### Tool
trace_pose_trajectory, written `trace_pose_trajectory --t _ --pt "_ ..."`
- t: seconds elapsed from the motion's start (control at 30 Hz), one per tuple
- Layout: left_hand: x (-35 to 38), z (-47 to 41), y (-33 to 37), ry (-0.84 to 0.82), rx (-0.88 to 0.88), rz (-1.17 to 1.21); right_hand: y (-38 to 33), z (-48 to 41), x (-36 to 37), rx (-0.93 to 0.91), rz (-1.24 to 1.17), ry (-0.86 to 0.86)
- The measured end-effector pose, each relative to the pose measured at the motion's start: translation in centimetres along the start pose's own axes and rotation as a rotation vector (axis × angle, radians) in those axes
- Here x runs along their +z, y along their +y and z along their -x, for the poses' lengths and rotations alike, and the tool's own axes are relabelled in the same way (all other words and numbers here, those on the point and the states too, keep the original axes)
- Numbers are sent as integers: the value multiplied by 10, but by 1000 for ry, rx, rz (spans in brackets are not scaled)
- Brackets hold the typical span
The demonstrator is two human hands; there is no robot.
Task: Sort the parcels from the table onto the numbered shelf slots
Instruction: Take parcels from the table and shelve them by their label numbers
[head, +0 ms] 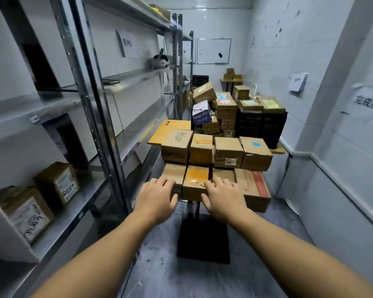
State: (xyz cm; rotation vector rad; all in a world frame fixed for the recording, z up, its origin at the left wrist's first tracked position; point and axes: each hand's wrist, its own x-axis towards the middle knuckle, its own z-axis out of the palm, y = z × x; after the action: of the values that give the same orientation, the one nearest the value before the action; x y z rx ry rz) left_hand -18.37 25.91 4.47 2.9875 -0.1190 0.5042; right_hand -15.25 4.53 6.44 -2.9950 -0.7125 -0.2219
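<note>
Head view is showing both forearms reaching forward down a narrow storeroom. The left hand (157,196) and right hand (222,196) are flanking an orange-topped parcel (195,179) at the near edge of the surface (202,239). Their fingers are spreading loosely over the boxes on either side, and the thumbs are pointing in toward its front face. Neither is closing round anything yet, so a lift appears to be only beginning.

Around that parcel, the stacked parcels (228,151) are crowding the surface in two tiers, with a flat orange mailer (168,127) lying at the back left. To the left, the shelf (99,117) is carrying two shelved parcels (56,183) on a low level, the only parcels clearly showing on its near bays. Its slot numbers are too small to read.

Farther on, a black crate (261,125) is bearing more boxes, and a whiteboard (213,50) is hanging on the end wall. Judging by this, the sorting is sitting at an early stage, with nearly all the parcels waiting to go.
</note>
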Motion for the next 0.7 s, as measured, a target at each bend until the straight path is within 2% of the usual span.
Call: trace_pose_trajectory --t 0.37,0.7 --pt "109 -135 63 -116 12 117 163 -91 88 43 -13 -42" --pt "203 -223 119 -278 61 212 244 -129 159 320 -16 -157"
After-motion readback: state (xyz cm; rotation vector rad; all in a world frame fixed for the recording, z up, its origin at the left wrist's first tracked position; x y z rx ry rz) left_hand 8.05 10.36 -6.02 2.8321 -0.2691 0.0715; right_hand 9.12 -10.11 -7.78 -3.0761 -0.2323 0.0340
